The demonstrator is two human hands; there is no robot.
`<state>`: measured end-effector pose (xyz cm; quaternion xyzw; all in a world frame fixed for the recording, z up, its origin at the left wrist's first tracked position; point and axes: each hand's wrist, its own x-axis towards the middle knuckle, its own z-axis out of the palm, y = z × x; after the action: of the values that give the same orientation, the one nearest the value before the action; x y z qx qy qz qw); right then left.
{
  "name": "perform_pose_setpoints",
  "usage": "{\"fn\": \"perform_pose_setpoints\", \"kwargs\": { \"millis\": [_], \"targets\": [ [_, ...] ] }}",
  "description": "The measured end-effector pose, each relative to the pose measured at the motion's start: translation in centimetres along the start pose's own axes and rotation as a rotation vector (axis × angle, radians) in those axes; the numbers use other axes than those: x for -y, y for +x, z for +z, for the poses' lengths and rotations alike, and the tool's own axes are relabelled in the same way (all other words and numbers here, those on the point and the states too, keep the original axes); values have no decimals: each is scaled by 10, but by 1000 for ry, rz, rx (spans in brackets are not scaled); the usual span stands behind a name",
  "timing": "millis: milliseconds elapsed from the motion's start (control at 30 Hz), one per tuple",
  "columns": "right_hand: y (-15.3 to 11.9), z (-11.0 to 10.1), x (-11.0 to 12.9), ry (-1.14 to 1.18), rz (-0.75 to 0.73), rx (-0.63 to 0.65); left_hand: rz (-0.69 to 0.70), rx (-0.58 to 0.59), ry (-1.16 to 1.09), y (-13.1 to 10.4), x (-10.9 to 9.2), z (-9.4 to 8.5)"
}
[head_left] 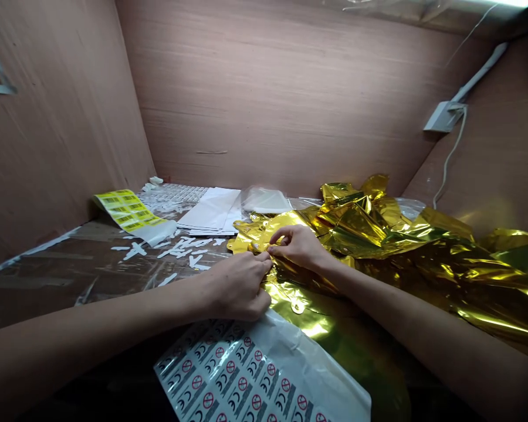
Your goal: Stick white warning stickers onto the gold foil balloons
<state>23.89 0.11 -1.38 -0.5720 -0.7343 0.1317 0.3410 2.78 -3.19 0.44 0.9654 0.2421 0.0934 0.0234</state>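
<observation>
Crumpled, shiny gold foil [356, 225] covers the right side of the brown counter [101, 258]. My left hand [240, 284], curled closed, pinches it; my right hand [301, 249] has finger and thumb close together, grip I cannot tell. Such foil needs, I think, gentle pressure.

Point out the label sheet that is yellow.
The far-left sheet, by the wall: its labels are yellow, while the near sheet below the left hand has red and black marks.
</observation>
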Motion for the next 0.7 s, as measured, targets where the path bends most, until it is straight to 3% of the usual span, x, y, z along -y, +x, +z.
{"fn": "perform_pose_setpoints", "kwargs": {
  "millis": [333,467,700],
  "targets": [
    [20,-3,-14,56,-11,30,64,-60,64,2,3,6],
    [27,-1,-16,-21,9,12,79,-55,65,1,3,7],
    [38,-3,-12,-61,83,-38,28,-64,-42,-2,7,0]
  ]
}}
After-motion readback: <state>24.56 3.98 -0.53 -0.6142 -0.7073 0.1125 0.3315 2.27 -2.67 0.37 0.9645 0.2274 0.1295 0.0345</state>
